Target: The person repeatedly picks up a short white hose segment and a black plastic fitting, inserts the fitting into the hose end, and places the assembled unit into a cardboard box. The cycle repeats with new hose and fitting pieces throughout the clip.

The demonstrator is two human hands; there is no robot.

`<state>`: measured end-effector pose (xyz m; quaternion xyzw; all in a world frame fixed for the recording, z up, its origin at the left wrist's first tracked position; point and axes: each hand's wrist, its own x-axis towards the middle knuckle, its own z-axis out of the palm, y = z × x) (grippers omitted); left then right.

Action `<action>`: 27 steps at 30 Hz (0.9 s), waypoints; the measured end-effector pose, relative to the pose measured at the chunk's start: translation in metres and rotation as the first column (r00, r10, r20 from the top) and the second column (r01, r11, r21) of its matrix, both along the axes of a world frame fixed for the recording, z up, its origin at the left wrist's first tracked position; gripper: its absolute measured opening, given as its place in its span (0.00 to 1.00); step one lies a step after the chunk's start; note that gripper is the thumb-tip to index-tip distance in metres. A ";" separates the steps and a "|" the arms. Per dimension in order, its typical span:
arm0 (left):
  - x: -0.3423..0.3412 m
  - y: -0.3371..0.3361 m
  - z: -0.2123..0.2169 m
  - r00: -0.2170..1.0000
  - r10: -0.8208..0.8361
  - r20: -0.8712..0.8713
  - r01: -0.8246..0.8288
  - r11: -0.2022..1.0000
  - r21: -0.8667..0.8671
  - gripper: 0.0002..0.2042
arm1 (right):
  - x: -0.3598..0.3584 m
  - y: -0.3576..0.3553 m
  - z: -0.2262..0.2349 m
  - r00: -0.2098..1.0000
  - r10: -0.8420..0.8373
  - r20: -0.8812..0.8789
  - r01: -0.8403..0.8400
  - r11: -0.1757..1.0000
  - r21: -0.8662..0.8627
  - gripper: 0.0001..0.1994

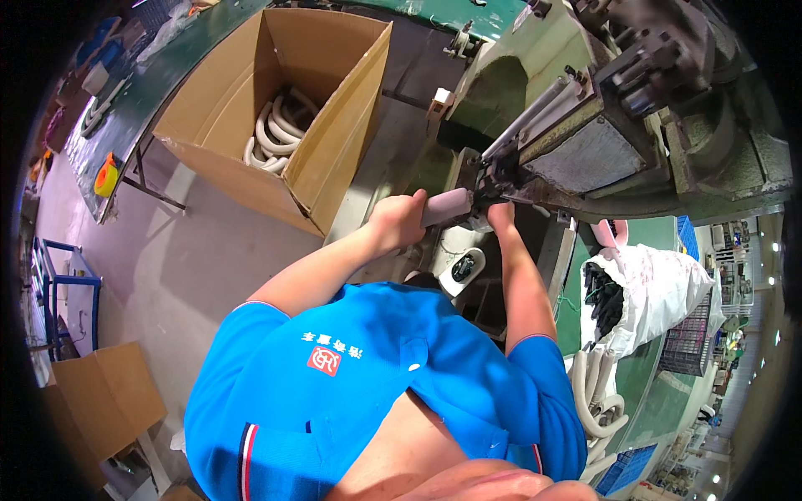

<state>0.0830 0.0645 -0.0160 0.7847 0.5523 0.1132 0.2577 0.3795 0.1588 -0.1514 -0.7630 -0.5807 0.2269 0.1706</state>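
Observation:
My left hand (399, 220) is wrapped round a thick, pale pinkish-grey tube (447, 207). The tube's far end meets the dark working head (493, 179) of a large green-grey machine (585, 159). On the other side of that head, close to the metal, is my right hand (502, 217). Its fingers look curled and are partly hidden, so what they hold does not show clearly. Below and between my hands sits a white oval tray (472, 265) with small black parts (463, 267) in it.
Left of the machine, a tall open cardboard box (351, 117) holds several curved pale tubes (280, 129). At right, a white sack (664, 288) of black pieces lies by more curved tubes (593, 397). A green table (154, 83) and a blue-framed cart (75, 280) stand at left.

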 end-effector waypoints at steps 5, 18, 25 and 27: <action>-0.007 0.003 0.006 0.999 -0.009 -0.036 0.008 0.999 -0.033 0.19 | -0.022 -0.004 0.029 0.998 -0.053 -0.022 0.055 0.995 0.083 0.27; -0.047 -0.022 0.019 0.966 -0.252 0.066 0.235 0.952 0.194 0.22 | -0.036 -0.064 0.132 0.239 -0.010 -0.971 0.040 0.999 0.000 0.04; -0.079 -0.052 0.000 0.996 -0.036 0.085 0.031 0.998 0.057 0.19 | -0.050 -0.074 0.147 0.214 0.028 -0.977 -0.006 1.000 0.027 0.08; -0.080 -0.055 0.000 0.998 -0.007 0.062 0.005 1.000 0.031 0.19 | -0.054 -0.074 0.148 0.231 0.015 -0.973 -0.030 1.000 0.009 0.10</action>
